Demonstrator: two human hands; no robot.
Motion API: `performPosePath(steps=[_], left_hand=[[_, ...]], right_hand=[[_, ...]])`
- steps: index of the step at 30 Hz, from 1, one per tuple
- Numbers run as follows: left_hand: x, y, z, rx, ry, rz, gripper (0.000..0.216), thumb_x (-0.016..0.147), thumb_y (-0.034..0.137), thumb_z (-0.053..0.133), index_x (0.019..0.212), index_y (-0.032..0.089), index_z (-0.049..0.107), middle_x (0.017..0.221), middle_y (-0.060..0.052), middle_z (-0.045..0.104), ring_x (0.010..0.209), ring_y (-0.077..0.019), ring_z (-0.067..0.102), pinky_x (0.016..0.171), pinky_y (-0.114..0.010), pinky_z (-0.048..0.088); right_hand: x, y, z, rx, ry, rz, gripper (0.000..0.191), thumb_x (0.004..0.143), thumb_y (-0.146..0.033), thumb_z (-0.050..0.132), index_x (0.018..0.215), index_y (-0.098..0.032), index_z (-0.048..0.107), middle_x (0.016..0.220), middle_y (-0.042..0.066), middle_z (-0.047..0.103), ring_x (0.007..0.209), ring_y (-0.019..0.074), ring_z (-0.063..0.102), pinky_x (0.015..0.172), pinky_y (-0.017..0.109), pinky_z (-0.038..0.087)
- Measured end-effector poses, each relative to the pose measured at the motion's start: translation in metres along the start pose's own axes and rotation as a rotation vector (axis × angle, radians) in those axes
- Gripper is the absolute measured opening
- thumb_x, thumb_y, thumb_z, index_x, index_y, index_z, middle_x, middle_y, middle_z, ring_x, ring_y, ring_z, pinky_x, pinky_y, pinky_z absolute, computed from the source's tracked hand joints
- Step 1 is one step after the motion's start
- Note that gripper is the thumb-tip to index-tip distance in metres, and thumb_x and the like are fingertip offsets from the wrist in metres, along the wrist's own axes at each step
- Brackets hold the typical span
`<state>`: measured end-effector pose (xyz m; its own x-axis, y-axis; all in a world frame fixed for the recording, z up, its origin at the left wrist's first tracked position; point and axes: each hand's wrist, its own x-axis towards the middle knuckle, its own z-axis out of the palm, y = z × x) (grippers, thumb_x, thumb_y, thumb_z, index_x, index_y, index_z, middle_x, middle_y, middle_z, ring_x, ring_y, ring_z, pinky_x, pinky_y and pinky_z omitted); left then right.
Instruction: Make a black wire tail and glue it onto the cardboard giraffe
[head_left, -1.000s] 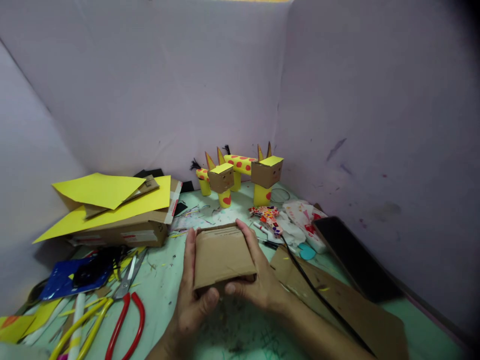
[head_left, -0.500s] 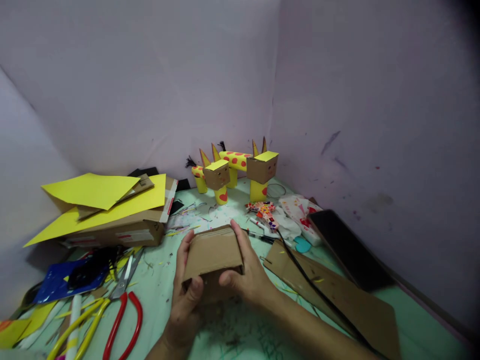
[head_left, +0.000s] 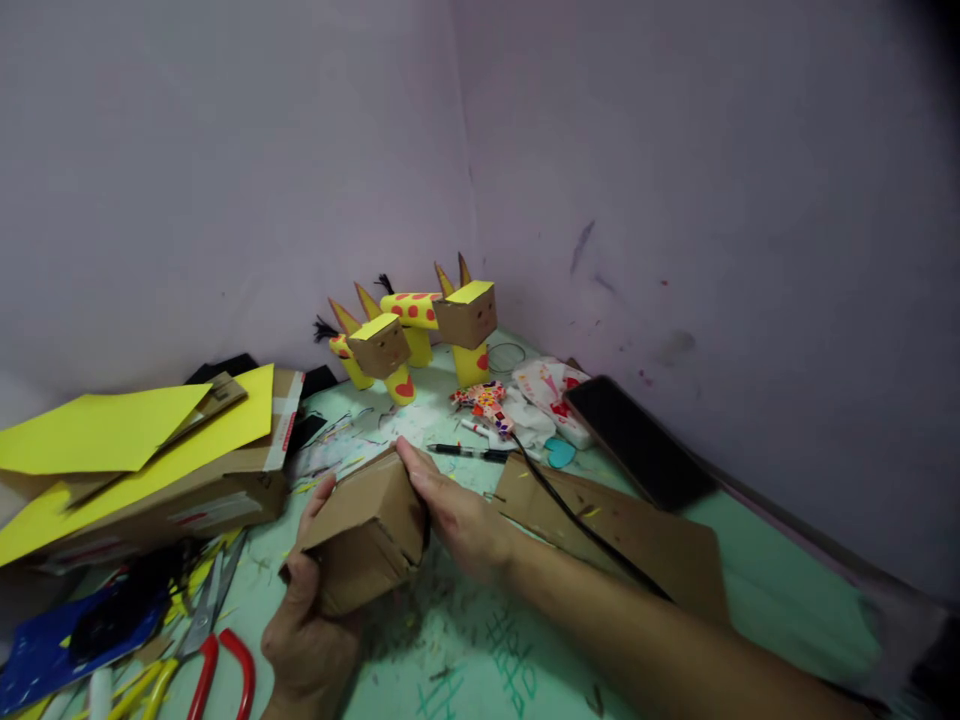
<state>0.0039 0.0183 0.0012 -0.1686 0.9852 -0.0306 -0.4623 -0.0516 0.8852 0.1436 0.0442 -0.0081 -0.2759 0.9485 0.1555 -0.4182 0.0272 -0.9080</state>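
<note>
A small brown cardboard box (head_left: 367, 535) is held above the green tabletop, tilted so that a side faces me. My left hand (head_left: 304, 610) grips its left side, thumb on the near edge and fingers partly hidden behind. On the right side, my right hand (head_left: 450, 505) presses with its fingers along the upper edge; its thumb is hidden. Beyond the box stand two yellow paper animals, a smaller one (head_left: 379, 345) and a larger one (head_left: 466, 318), with box heads, pointed horns, red spots and black tails.
At left lie yellow sheets (head_left: 105, 425) on a larger carton (head_left: 225, 500). Scissors (head_left: 202, 620) with red handles and a blue packet (head_left: 82, 640) are below. At right are a glue gun (head_left: 487, 400) with its cord, a pen (head_left: 469, 453), flat cardboard (head_left: 622, 530) and a phone (head_left: 637, 440).
The box has been turned and tilted, showing more of its side. My right hand has shifted round to its right edge. The view has swung right, so the surroundings sit farther left.
</note>
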Motion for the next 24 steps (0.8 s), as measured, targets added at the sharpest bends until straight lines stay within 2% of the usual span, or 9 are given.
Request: performPosePath(steps=[5,7,10,12,13,16,19,21,24], left_hand=[[0.004,-0.002,0.001,0.101,0.030,0.090,0.075,0.057,0.063,0.065,0.119,0.022,0.056,0.122,-0.009,0.058,0.099,-0.0332,0.058,0.071,-0.038,0.056],[0.004,-0.002,0.000,0.137,0.029,0.123,0.068,0.058,0.063,0.065,0.112,0.022,0.059,0.117,-0.006,0.059,0.097,-0.0307,0.058,0.073,-0.036,0.055],[0.000,0.001,0.001,0.185,-0.014,0.151,0.060,0.058,0.061,0.066,0.105,0.024,0.060,0.112,-0.003,0.059,0.100,-0.0298,0.055,0.077,-0.034,0.051],[-0.004,0.002,0.002,0.229,-0.042,0.181,0.056,0.058,0.058,0.066,0.104,0.027,0.059,0.112,-0.002,0.057,0.106,-0.0296,0.051,0.080,-0.032,0.049],[-0.006,0.001,0.004,0.249,-0.052,0.204,0.055,0.059,0.057,0.066,0.104,0.027,0.060,0.113,-0.001,0.057,0.109,-0.0294,0.048,0.083,-0.032,0.047],[-0.008,-0.003,0.007,0.279,-0.062,0.275,0.052,0.058,0.056,0.067,0.100,0.026,0.061,0.115,-0.001,0.056,0.113,-0.0296,0.045,0.092,-0.032,0.041],[-0.006,-0.008,0.008,0.288,-0.023,0.331,0.057,0.054,0.062,0.067,0.096,0.025,0.061,0.113,-0.002,0.058,0.107,-0.0302,0.049,0.090,-0.034,0.042],[-0.004,-0.009,0.006,0.288,-0.009,0.339,0.058,0.053,0.063,0.067,0.096,0.025,0.061,0.112,-0.002,0.058,0.102,-0.0292,0.052,0.084,-0.033,0.044],[-0.004,-0.007,0.003,0.266,-0.066,0.261,0.052,0.059,0.057,0.066,0.100,0.026,0.060,0.110,-0.001,0.059,0.099,-0.0262,0.055,0.077,-0.029,0.047]], right_hand=[[0.001,0.002,-0.003,0.076,-0.026,-0.023,0.070,0.083,-0.058,0.048,0.140,-0.020,0.036,0.154,-0.001,0.016,0.142,0.0173,0.007,0.114,0.034,-0.001],[0.000,0.000,0.000,0.159,-0.013,-0.019,0.065,0.082,-0.058,0.050,0.137,-0.023,0.041,0.153,-0.001,0.021,0.141,0.0181,0.011,0.114,0.036,0.004],[-0.001,-0.005,0.006,0.299,0.024,0.032,0.060,0.079,-0.061,0.052,0.128,-0.025,0.047,0.139,0.005,0.044,0.131,0.0238,0.034,0.107,0.041,0.026],[-0.002,-0.009,0.009,0.341,0.078,0.087,0.057,0.075,-0.060,0.058,0.120,-0.026,0.047,0.119,0.005,0.056,0.112,0.0244,0.050,0.093,0.039,0.040],[-0.002,-0.010,0.010,0.335,0.117,0.104,0.054,0.073,-0.057,0.062,0.115,-0.026,0.047,0.109,0.004,0.057,0.103,0.0228,0.054,0.086,0.036,0.042],[-0.001,-0.012,0.013,0.278,0.254,0.126,0.046,0.068,-0.040,0.069,0.107,-0.025,0.050,0.097,0.000,0.054,0.086,0.0174,0.054,0.075,0.029,0.042],[-0.001,-0.012,0.015,0.293,0.366,0.168,0.046,0.063,-0.030,0.068,0.105,-0.023,0.050,0.095,0.001,0.055,0.080,0.0160,0.053,0.070,0.028,0.042],[-0.001,-0.012,0.016,0.325,0.368,0.212,0.041,0.062,-0.030,0.067,0.098,-0.020,0.053,0.086,0.000,0.057,0.074,0.0155,0.053,0.065,0.027,0.041],[-0.002,-0.014,0.017,0.340,0.303,0.253,0.030,0.063,-0.033,0.066,0.087,-0.017,0.057,0.074,-0.001,0.057,0.068,0.0142,0.051,0.062,0.026,0.039]])
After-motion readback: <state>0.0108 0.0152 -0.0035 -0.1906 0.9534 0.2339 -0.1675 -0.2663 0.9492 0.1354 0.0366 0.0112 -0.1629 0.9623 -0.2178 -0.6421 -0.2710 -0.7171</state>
